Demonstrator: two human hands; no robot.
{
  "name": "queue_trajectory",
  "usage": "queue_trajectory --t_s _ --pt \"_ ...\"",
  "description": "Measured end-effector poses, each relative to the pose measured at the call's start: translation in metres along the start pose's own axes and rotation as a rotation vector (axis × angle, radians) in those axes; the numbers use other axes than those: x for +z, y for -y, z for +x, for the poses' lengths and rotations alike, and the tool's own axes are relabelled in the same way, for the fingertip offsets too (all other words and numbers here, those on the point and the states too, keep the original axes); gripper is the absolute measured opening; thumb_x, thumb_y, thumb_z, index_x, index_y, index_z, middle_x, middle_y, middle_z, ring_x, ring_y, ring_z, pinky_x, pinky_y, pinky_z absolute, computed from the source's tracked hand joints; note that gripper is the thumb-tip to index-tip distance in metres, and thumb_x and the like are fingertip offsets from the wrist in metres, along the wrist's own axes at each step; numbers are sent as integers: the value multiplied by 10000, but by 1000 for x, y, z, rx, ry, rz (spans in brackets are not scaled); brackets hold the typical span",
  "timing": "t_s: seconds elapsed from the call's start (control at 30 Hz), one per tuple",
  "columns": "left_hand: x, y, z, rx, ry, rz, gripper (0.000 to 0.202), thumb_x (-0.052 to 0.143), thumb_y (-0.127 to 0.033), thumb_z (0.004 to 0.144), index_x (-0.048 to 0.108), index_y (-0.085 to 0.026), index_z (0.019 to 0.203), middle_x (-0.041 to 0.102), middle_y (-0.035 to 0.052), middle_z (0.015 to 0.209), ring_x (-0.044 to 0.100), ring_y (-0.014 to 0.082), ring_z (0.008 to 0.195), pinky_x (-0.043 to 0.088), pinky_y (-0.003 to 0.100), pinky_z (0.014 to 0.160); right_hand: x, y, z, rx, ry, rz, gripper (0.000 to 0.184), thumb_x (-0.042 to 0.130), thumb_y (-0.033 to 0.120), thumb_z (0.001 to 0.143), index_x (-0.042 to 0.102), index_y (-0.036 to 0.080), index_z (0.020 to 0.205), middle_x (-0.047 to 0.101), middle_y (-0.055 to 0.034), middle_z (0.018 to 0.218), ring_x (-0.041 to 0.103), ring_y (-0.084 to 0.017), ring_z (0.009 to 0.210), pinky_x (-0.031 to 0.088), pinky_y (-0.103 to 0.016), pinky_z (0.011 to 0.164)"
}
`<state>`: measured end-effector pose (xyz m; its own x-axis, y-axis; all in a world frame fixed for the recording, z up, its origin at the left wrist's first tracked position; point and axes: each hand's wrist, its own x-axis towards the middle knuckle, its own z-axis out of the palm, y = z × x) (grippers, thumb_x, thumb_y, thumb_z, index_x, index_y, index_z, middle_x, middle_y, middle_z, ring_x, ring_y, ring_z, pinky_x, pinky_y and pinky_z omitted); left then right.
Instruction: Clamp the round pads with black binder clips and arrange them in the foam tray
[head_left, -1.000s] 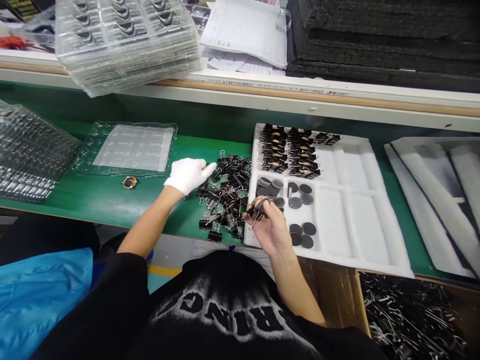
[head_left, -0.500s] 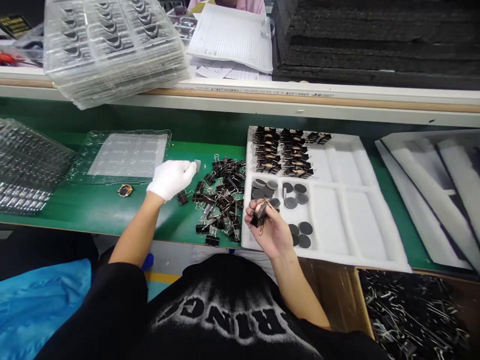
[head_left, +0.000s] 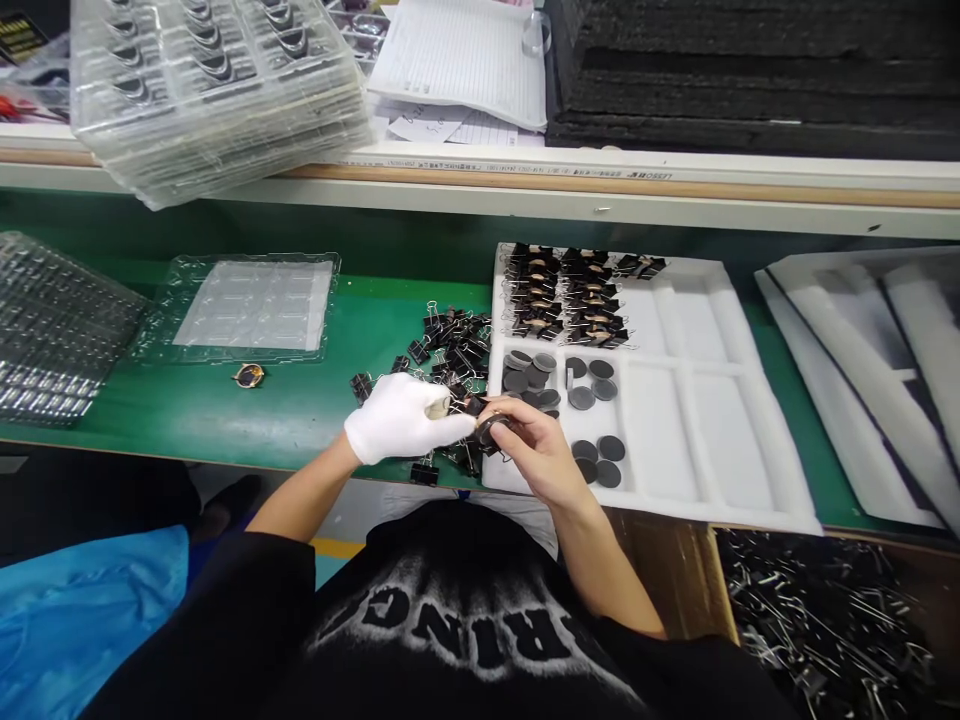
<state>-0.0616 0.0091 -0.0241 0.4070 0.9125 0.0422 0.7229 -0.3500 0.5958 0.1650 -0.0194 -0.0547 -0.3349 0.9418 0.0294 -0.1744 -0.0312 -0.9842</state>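
Observation:
My left hand [head_left: 401,418], in a white glove, has its fingers pinched on a small pale piece. It meets my bare right hand [head_left: 534,447] over the near edge of a pile of black binder clips [head_left: 448,352]. My right hand is closed on a black binder clip with a dark disc [head_left: 489,426]. Just right of it lies a white foam tray [head_left: 697,420] with loose dark discs [head_left: 592,380] and rows of clipped assemblies [head_left: 570,295].
A clear blister tray [head_left: 247,305] lies on the green bench [head_left: 225,410] at left, with a small round part [head_left: 248,375] in front of it. Stacked clear trays [head_left: 210,80] overhang the shelf above. More white foam trays [head_left: 870,370] sit at right.
My left hand came from the far left of the clip pile back to the right hand, carrying a small pale piece. My right hand shifted slightly left to meet it.

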Motion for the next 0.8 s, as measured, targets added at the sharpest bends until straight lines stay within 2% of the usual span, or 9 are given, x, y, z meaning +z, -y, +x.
queue_trajectory --t_s 0.07,0.27,0.33,0.43,0.47,0.53,0.6,0.7,0.8 --pt "3 -5 0 -11 -21 83 563 630 -574 848 316 -211 554 366 -29 480 295 112 483 205 307 547 -2 2 0 -3 -1 -33 195 743 458 945 794 275 989 744 -45 1046 677 -214 981 546 -353 909" --pt "17 -7 2 115 -61 277 535 569 -597 865 351 -213 563 427 -7 457 312 112 441 155 287 525 -8 1 -3 -16 11 -115 179 722 431 966 778 265 1004 745 -53 1066 679 -214 1010 534 -353 905" --pt "20 -4 3 161 -96 291 530 563 -587 857 336 -216 554 395 -14 442 295 107 427 143 282 510 -12 1 -4 -25 41 -128 175 719 420 969 772 258 1011 745 -64 1085 677 -233 1113 530 -369 965" --pt "19 0 3 204 -148 248 510 531 -523 892 301 -219 554 325 -34 437 253 99 430 140 284 495 -22 4 -5 -52 44 -142 170 710 407 978 763 253 1023 723 -88 1221 615 -257 1304 513 -378 1046" --pt "16 0 3 209 -143 215 496 515 -485 914 294 -216 559 310 -40 444 248 96 436 148 283 493 -26 6 -6 -50 22 -152 168 706 406 981 759 256 1036 718 -87 1234 627 -249 1283 522 -370 1030" --pt "10 -1 2 221 -92 140 475 486 -406 951 287 -209 568 283 -51 463 245 87 444 170 279 492 -34 8 -6 -17 -10 -188 169 701 405 984 749 264 1064 732 -71 1163 685 -218 1112 557 -348 935" --pt "4 -5 2 245 -9 85 463 472 -351 973 300 -201 569 282 -56 477 263 79 448 191 274 496 -40 11 -5 30 15 -239 175 704 392 980 741 263 1093 746 -55 1072 701 -198 972 576 -340 859" --pt "-1 -9 3 327 68 93 477 484 -367 983 330 -198 565 302 -54 485 264 83 458 181 290 505 -45 14 -3 35 93 -288 226 743 351 944 725 255 1147 758 -59 1111 723 -215 1005 597 -368 902" --pt "-1 -11 5 405 91 142 501 486 -415 989 329 -204 563 279 -51 495 220 96 472 153 314 514 -47 14 -2 -2 145 -299 289 779 337 911 720 257 1183 763 -66 1166 733 -239 1088 595 -405 988"
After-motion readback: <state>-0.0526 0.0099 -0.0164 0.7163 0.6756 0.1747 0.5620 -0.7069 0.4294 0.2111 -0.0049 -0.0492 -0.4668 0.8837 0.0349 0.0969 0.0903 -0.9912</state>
